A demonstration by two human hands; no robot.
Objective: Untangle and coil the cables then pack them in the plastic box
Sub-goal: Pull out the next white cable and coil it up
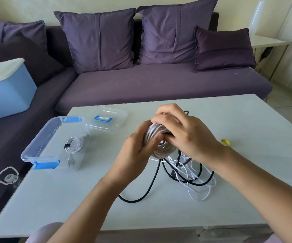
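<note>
**Sam:** How much of the job is done?

**Mia:** Some of it. One white cable [74, 143] is rolled up, tied with a dark band, and lies inside the plastic box [36, 142]. The box is open on the left of the table [229, 199]. Its lid [106, 118] lies just behind it.

**Sam:** What is left?

**Mia:** A lot, I think. A black cable [152, 179] and a thin white cable [201, 192] lie in a messy heap on the table, under the hands. They are looped over each other. They need pulling apart, rolling up and packing.

**Sam:** What are the hands doing?

**Mia:** Both hold a fat pale roll of cable [152, 135] up above the heap. The left hand [134, 148] curls round its left side. The right hand [182, 132] curls over the top, fingers bent tight. Neither hand is wide open.

**Sam:** Is that roll finished?

**Mia:** It looks nearly done, but I cannot tell if its end is loose. A little yellow strip [225, 142] lies near the right wrist.
</note>
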